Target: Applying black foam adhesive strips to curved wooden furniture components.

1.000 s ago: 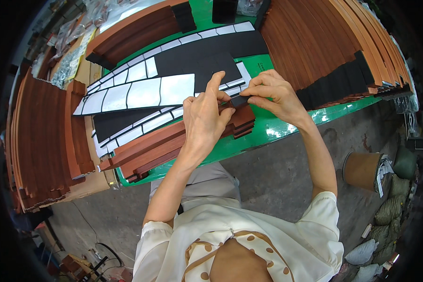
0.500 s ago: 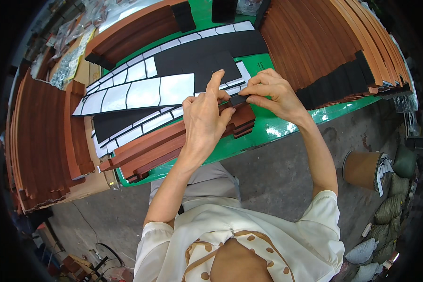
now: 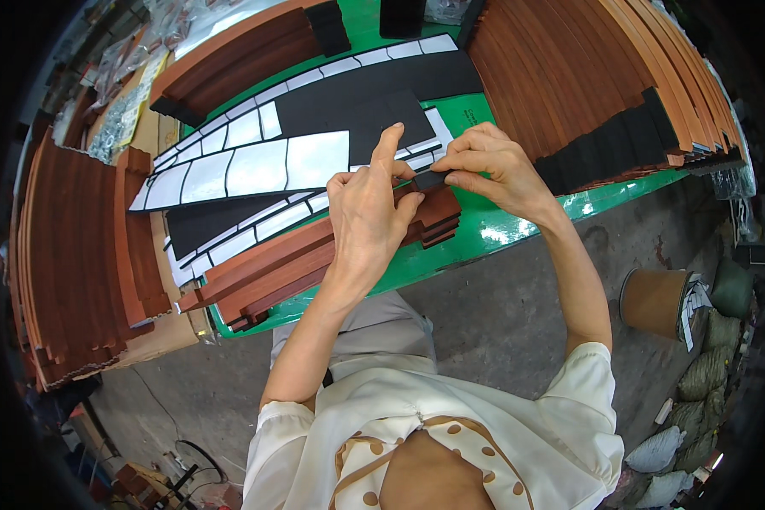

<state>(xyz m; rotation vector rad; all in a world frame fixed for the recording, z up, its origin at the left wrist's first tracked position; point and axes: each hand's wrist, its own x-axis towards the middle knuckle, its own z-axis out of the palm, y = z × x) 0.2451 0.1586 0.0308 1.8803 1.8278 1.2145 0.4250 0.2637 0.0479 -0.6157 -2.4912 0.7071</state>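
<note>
The right hand [image 3: 501, 174] pinches one small, flat black strip [image 3: 431, 179] by its right end; the left hand [image 3: 364, 208], forefinger raised, brackets the other end, grip unclear. Since half a second ago both hands have barely moved, so the work seems mid-adjustment. Beneath them: one pile of reddish-brown wooden bars [image 3: 314, 251]. Beyond: at least three white-squared black sheets [image 3: 246, 170]. Farther out: three brown bar stacks, left [image 3: 81, 255], ahead [image 3: 238, 72], right [image 3: 569, 76].
</note>
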